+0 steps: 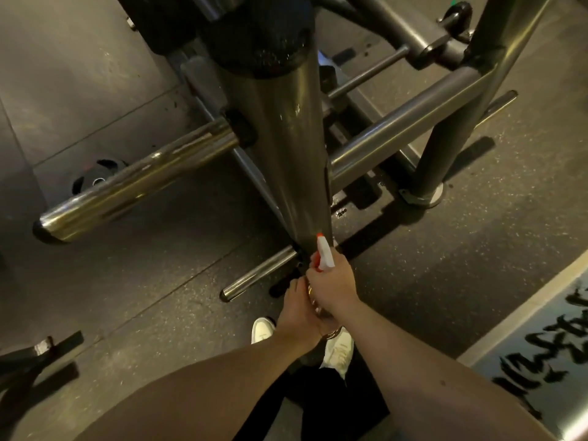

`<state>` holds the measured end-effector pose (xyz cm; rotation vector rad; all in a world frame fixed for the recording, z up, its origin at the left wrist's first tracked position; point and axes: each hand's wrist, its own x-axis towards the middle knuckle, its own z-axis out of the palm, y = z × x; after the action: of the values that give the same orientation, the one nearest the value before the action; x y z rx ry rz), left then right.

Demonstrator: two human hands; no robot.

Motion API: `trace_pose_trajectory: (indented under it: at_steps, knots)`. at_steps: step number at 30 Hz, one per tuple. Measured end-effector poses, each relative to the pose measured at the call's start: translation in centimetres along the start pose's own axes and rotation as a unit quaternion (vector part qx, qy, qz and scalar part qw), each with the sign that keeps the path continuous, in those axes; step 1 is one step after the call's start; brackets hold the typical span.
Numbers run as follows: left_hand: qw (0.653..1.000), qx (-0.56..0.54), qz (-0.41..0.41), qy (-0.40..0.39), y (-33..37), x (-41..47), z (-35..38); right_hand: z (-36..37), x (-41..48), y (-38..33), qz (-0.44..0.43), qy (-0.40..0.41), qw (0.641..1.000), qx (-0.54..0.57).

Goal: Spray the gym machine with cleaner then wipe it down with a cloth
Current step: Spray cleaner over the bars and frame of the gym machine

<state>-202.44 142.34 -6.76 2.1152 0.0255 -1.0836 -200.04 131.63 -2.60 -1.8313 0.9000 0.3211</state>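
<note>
Spray bottle [325, 256], nozzle close against machine column [286, 138] for aimed misting. Right hand [332, 286] curled round trigger neck; left hand [297, 310] steadying beneath (finger positions unclear).

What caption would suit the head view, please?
Right hand aims a spray bottle at the gym machine near its base.

The spray bottle [325, 256] sits before the machine post [286, 138].

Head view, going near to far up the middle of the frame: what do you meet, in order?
White shoes → right hand → white spray bottle with orange nozzle → grey metal upright column → black textured pad.
</note>
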Motion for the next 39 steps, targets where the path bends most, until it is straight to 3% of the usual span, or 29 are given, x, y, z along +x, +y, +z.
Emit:
trace_pose_trajectory:
  at_steps: [10, 23, 32, 36, 39]
  knots:
    - [0.990, 0.134, -0.035, -0.036, -6.8, 5.9, 4.8, 5.7, 5.4, 10.3, 0.054, -0.016, 0.998, -0.036]
    - [0.981, 0.135, -0.091, -0.106, -16.3, 15.2, 11.7, 11.2, 12.9, 22.1, 0.131, -0.028, 0.991, -0.021]
    - [0.980, 0.134, -0.083, -0.118, -17.1, 15.5, 11.1, 13.1, 13.9, 24.3, 0.169, -0.021, 0.985, -0.026]
    - [0.987, 0.121, -0.073, -0.077, -17.5, 14.2, 10.6, 13.4, 12.8, 22.7, 0.128, -0.073, 0.988, -0.049]
    - [0.991, 0.066, -0.112, -0.020, -17.9, 12.2, 10.0, 14.0, 11.8, 20.5, 0.099, -0.129, 0.984, -0.067]
